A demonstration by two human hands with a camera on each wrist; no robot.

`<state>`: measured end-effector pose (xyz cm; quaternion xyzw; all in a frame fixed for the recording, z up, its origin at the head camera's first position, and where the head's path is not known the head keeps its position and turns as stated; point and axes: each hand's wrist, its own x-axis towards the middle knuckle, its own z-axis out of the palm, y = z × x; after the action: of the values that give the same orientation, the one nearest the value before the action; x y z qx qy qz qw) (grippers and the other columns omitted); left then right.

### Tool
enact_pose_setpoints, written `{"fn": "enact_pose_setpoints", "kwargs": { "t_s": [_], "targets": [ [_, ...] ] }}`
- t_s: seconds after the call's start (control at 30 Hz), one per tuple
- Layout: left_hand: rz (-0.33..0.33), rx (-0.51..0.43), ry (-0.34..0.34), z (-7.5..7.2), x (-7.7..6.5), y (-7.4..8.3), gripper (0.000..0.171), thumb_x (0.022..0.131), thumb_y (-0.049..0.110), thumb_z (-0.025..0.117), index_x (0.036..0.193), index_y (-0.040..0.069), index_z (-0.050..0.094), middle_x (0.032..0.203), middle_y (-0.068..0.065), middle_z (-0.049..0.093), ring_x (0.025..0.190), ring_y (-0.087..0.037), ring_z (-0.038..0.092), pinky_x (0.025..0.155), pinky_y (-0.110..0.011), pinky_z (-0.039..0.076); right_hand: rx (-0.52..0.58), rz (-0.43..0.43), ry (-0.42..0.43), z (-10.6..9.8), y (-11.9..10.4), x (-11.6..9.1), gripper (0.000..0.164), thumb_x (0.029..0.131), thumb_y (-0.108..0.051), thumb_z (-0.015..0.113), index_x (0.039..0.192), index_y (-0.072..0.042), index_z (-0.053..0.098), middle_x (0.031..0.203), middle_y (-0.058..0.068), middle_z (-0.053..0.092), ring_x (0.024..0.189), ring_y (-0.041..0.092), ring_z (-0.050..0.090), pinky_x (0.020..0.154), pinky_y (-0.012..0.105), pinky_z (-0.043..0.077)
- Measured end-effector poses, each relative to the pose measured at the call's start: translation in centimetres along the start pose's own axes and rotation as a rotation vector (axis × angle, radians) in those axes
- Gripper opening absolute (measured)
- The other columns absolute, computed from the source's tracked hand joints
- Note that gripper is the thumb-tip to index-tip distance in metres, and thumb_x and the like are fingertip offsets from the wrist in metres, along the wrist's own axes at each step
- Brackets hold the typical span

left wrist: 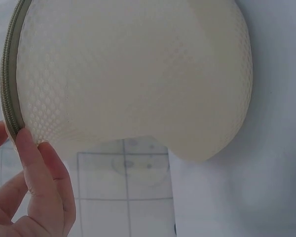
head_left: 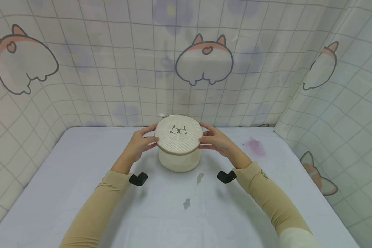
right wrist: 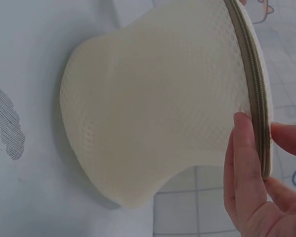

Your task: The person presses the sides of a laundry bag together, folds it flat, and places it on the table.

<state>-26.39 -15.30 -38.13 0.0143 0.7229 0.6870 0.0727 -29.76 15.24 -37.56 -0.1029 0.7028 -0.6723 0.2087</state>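
A cream mesh laundry bag point(head_left: 178, 136), round and drum-shaped, stands near the back of the table with a small bra drawing on its top. My left hand point(head_left: 141, 141) pinches the left side of its zipped rim; my right hand point(head_left: 215, 140) pinches the right side. In the left wrist view, the thumb and fingers point(left wrist: 32, 163) lie on either side of the zip point(left wrist: 9, 74). The right wrist view has the fingers point(right wrist: 244, 153) against the mesh side and the thumb across the zip. The bag's lower wall sags inward, and the zip looks closed along the visible stretches.
The table point(head_left: 173, 224) has a pale cover with two grey patches point(head_left: 186, 204) in front of the bag and a pink stain point(head_left: 255, 147) at the right. A printed tile-pattern curtain point(head_left: 127, 69) hangs behind and along both sides. Black wrist cameras point(head_left: 138, 179) sit at both wrists.
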Motion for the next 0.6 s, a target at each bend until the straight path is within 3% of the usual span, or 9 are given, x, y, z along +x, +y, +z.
{"fn": "enact_pose_setpoints", "kwargs": {
  "t_s": [0.6],
  "targets": [
    [-0.015, -0.023, -0.005, -0.04, 0.16, -0.74, 0.066, 0.097, -0.002, 0.061, 0.158, 0.007, 0.039, 0.162, -0.014, 0.033, 0.137, -0.032, 0.047, 0.109, -0.040, 0.045, -0.002, 0.018, 0.012, 0.08, 0.04, -0.01, 0.079, 0.098, 0.009, 0.059, 0.165, -0.014, 0.023, 0.126, 0.017, 0.049, 0.097, 0.020, 0.064, 0.091, 0.039, 0.058]
  ]
}}
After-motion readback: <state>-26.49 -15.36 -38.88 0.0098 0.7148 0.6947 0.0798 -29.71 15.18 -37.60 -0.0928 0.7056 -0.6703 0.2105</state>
